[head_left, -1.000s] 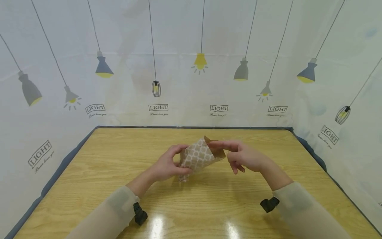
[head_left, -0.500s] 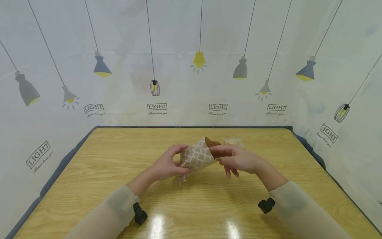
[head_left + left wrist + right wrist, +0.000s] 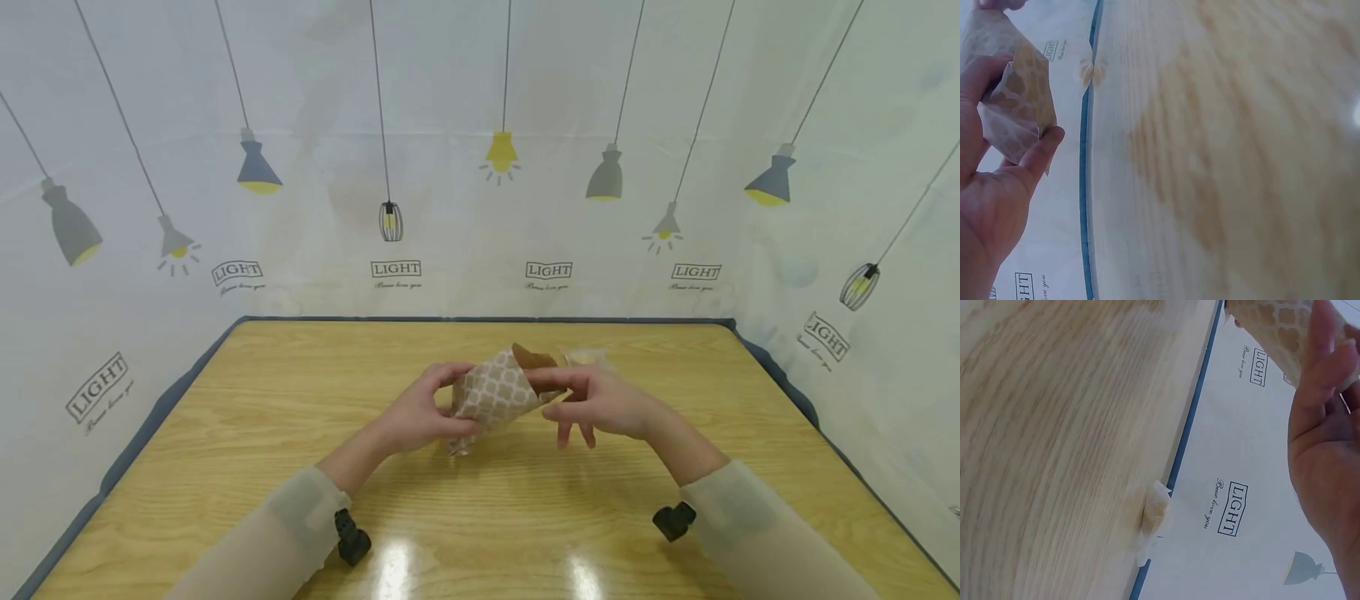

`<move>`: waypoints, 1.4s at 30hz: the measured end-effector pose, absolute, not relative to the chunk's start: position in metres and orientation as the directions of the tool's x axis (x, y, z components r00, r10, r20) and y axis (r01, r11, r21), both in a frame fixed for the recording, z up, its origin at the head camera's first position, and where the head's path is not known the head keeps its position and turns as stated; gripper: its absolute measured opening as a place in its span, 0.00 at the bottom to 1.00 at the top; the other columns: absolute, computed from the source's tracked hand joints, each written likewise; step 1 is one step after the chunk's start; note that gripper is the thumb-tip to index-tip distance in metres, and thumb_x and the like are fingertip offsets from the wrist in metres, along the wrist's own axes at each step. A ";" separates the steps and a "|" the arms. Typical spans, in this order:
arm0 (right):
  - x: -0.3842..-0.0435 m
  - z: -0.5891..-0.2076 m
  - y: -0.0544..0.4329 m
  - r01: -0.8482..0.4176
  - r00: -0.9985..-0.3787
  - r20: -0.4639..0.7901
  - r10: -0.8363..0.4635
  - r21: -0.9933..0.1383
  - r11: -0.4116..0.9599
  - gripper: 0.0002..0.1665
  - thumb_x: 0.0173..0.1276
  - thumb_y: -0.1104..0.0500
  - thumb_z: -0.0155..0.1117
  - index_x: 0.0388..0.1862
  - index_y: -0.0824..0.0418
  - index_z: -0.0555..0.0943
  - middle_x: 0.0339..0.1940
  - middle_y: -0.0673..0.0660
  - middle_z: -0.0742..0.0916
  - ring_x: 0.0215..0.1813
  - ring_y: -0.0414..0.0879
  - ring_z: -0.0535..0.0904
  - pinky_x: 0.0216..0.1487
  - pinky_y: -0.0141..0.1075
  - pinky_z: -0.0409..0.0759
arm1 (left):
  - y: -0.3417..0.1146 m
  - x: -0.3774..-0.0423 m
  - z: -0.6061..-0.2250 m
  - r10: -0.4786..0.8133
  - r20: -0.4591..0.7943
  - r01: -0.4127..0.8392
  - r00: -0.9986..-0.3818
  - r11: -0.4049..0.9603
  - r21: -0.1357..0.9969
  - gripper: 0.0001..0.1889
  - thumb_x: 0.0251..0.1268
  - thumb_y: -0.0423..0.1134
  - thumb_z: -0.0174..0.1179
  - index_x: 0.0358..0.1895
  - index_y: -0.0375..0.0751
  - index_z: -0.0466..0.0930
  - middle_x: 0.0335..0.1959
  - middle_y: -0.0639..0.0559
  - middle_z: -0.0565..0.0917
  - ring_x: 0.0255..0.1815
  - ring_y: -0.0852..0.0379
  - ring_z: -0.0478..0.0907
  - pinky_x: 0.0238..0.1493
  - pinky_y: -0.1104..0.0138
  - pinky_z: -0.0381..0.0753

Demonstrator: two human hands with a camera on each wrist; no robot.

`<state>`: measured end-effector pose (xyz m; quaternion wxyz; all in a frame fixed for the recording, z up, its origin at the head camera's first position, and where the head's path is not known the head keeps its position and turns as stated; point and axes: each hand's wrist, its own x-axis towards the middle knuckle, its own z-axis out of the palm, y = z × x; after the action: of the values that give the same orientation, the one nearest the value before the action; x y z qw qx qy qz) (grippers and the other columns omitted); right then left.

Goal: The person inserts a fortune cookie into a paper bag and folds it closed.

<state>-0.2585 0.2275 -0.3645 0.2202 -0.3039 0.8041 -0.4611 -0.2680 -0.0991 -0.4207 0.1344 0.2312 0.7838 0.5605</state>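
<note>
Over a table [image 3: 510,517], left fingers [image 3: 447,372] gripping a patterned bag [image 3: 491,392] — right fingers [image 3: 570,377] parted, index in its mouth

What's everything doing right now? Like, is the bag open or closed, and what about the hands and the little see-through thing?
Patterned paper bag: mouth open, tipped sideways, facing the right hand.
Left hand: gripping the bag between thumb and fingers.
Right hand: pointing finger at the bag's open mouth, other fingers hanging below.
Clear packet: lying on the table; can't tell if sealed.
</note>
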 end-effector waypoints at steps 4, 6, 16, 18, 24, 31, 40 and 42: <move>-0.258 -0.366 0.225 -0.329 -0.738 -0.049 -0.673 -0.844 0.423 0.28 0.87 0.54 0.61 0.82 0.49 0.77 0.69 0.64 0.87 0.34 0.68 0.90 0.20 0.46 0.86 | -0.098 -0.267 -0.420 0.509 0.040 0.196 -0.860 0.256 0.947 0.44 0.65 0.34 0.79 0.82 0.46 0.68 0.82 0.41 0.64 0.83 0.35 0.65 0.70 0.51 0.88; -0.258 -0.366 0.223 -0.339 -0.744 -0.044 -0.667 -0.835 0.434 0.26 0.88 0.54 0.61 0.81 0.49 0.78 0.68 0.63 0.88 0.33 0.69 0.90 0.19 0.47 0.86 | -0.097 -0.267 -0.420 0.508 0.041 0.195 -0.860 0.254 0.948 0.44 0.65 0.34 0.79 0.82 0.46 0.68 0.82 0.41 0.64 0.83 0.35 0.65 0.70 0.51 0.88; -0.255 -0.361 0.232 -0.320 -0.802 -0.005 -0.597 -0.841 0.437 0.26 0.85 0.56 0.65 0.79 0.47 0.80 0.79 0.65 0.80 0.33 0.59 0.92 0.18 0.39 0.83 | -0.098 -0.265 -0.418 0.494 0.037 0.172 -0.869 0.231 0.958 0.43 0.65 0.32 0.79 0.82 0.46 0.68 0.81 0.40 0.66 0.80 0.33 0.69 0.67 0.51 0.90; -0.255 -0.361 0.239 -0.322 -0.813 0.023 -0.581 -0.849 0.418 0.26 0.84 0.56 0.66 0.78 0.48 0.81 0.81 0.62 0.78 0.34 0.56 0.92 0.19 0.39 0.83 | -0.099 -0.265 -0.418 0.488 0.043 0.176 -0.872 0.229 0.957 0.43 0.65 0.32 0.79 0.82 0.46 0.68 0.81 0.40 0.67 0.79 0.34 0.69 0.67 0.52 0.90; -0.259 -0.362 0.268 -0.309 -0.853 0.103 -0.512 -0.890 0.335 0.23 0.84 0.58 0.67 0.74 0.58 0.83 0.72 0.53 0.86 0.34 0.55 0.90 0.20 0.37 0.78 | -0.103 -0.268 -0.419 0.480 0.066 0.196 -0.875 0.227 0.954 0.43 0.65 0.32 0.79 0.81 0.45 0.69 0.79 0.40 0.70 0.78 0.35 0.70 0.66 0.52 0.90; -0.282 -0.380 0.305 -0.215 -0.933 0.047 -0.356 -0.868 0.448 0.22 0.85 0.51 0.66 0.70 0.60 0.85 0.66 0.56 0.88 0.38 0.52 0.87 0.28 0.37 0.79 | -0.106 -0.268 -0.418 0.484 0.066 0.192 -0.873 0.214 0.958 0.43 0.65 0.31 0.78 0.82 0.45 0.68 0.79 0.41 0.71 0.79 0.36 0.69 0.68 0.52 0.90; -0.307 -0.397 0.332 -0.164 -0.960 -0.006 -0.281 -0.802 0.575 0.26 0.86 0.52 0.63 0.76 0.62 0.80 0.68 0.66 0.86 0.53 0.51 0.86 0.41 0.42 0.84 | -0.107 -0.268 -0.417 0.484 0.068 0.198 -0.872 0.223 0.954 0.43 0.66 0.32 0.78 0.82 0.46 0.68 0.79 0.41 0.70 0.80 0.36 0.69 0.69 0.51 0.89; -0.312 -0.398 0.332 -0.155 -0.961 -0.022 -0.275 -0.784 0.602 0.27 0.86 0.51 0.64 0.78 0.60 0.79 0.70 0.67 0.85 0.56 0.54 0.85 0.43 0.43 0.83 | -0.107 -0.268 -0.418 0.485 0.067 0.195 -0.872 0.219 0.956 0.43 0.66 0.32 0.78 0.82 0.46 0.68 0.79 0.41 0.70 0.79 0.36 0.69 0.68 0.51 0.89</move>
<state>-0.3123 0.3322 -0.3979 0.0702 -0.1205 0.8922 -0.4296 -0.2680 -0.1073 -0.4177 0.1237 0.2204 0.7708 0.5848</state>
